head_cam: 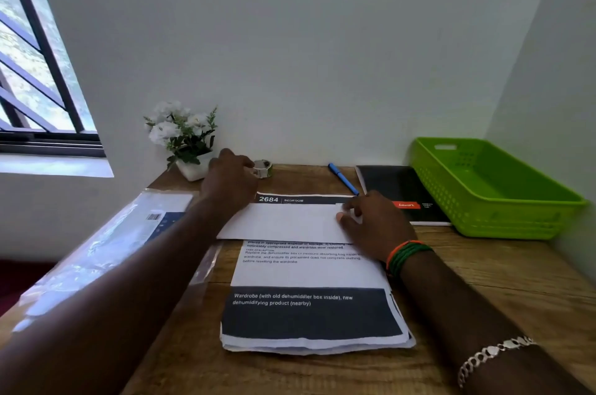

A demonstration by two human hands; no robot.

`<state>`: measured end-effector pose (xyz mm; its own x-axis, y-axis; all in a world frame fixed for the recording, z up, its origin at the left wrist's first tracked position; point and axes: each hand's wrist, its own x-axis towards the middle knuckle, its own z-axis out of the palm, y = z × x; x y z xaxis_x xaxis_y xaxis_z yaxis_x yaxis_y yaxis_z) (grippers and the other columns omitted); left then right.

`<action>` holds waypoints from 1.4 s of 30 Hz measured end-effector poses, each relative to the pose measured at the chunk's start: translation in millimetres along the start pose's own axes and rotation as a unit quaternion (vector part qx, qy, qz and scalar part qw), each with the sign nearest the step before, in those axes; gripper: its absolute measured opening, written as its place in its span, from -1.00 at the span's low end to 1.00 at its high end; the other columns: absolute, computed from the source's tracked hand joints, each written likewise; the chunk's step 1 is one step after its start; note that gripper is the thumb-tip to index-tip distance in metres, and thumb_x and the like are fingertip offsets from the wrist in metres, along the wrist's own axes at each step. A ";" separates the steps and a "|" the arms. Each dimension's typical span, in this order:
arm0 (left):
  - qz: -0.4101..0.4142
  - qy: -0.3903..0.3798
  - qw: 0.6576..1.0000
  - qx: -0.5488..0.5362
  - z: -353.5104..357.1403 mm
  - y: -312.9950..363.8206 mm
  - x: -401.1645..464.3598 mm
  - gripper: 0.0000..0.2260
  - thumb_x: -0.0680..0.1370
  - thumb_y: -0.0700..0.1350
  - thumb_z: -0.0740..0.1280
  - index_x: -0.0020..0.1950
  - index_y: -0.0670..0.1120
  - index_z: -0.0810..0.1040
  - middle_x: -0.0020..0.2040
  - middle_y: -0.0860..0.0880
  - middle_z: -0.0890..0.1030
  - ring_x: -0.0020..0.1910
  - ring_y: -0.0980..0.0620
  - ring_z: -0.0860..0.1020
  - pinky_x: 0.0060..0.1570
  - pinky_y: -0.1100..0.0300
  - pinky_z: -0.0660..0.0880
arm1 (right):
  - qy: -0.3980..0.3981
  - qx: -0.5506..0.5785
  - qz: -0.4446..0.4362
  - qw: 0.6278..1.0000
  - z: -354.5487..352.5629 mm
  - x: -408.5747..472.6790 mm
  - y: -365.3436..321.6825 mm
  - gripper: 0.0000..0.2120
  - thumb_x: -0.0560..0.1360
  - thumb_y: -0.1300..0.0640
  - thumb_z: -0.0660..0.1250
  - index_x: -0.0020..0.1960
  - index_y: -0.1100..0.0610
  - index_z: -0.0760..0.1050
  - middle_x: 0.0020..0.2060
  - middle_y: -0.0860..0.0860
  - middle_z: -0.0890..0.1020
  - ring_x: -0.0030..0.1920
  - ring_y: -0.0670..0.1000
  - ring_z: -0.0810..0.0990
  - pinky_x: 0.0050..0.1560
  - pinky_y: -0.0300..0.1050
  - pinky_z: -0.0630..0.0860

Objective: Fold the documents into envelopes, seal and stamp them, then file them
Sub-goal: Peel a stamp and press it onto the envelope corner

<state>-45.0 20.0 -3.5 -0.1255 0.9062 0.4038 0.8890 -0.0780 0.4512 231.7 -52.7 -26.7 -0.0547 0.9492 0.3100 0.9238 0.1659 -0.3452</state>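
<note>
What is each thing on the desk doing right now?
Envelope: lying flat across the documents, under the right hand.
Documents: stacked flat, unfolded.
Right hand: fingers resting on the envelope.
Left hand: reaching toward the tape roll.
Pen: capped, lying flat.
Notebook: closed.
Green basket: empty.

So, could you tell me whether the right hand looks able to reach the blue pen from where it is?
Probably yes. The right hand rests on the white envelope, and the blue pen lies just beyond its fingertips on bare desk, with nothing between them.
</note>
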 end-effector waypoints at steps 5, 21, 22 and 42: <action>0.047 -0.037 0.988 0.145 26.5 2.2 28.9 -0.66 0.56 -0.13 0.38 0.33 0.05 0.60 0.30 -0.07 0.36 0.25 -0.15 0.39 0.11 -0.06 0.52 | 0.023 0.029 0.003 0.999 1.2 2.0 1.4 -0.71 0.57 -0.12 0.32 0.21 0.00 0.56 0.12 0.05 0.56 0.17 0.07 0.55 0.15 -0.08 0.46; 0.020 -0.036 0.953 -0.300 -3.3 69.4 -34.3 -0.92 0.49 -0.02 0.53 -0.14 0.00 0.74 -0.07 0.04 0.70 -0.03 0.06 0.64 0.02 0.13 0.50 | 0.167 0.282 -0.033 0.944 -3.1 4.6 -14.4 -0.89 0.48 0.07 0.47 -0.02 0.06 0.63 -0.17 -0.10 0.64 -0.25 -0.19 0.55 -0.15 -0.35 0.44; -0.021 -0.068 0.926 -0.372 -7.1 75.8 -45.0 -0.92 0.49 -0.05 0.53 -0.14 -0.04 0.75 -0.13 0.02 0.74 -0.06 0.02 0.68 0.02 0.10 0.55 | 0.165 0.303 -0.041 0.938 -4.2 2.6 -18.4 -0.88 0.46 0.09 0.49 -0.03 0.06 0.62 -0.19 -0.12 0.64 -0.29 -0.19 0.55 -0.17 -0.39 0.43; -0.059 -0.168 0.862 -0.475 -11.4 87.9 -85.3 -0.82 0.59 -0.21 0.39 0.09 0.00 0.74 -0.05 0.09 0.74 -0.04 0.18 0.62 -0.13 0.23 0.44 | 0.144 0.423 -0.094 0.889 -8.6 -3.5 -29.8 -0.79 0.43 0.29 0.51 0.03 0.11 0.61 -0.24 -0.02 0.65 -0.23 -0.07 0.61 -0.18 -0.22 0.56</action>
<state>38.8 -68.9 10.8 0.0858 0.9879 0.1289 0.0977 -0.1371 0.9857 207.6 -63.2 -10.0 0.0348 0.7955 0.6050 0.2853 0.5722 -0.7689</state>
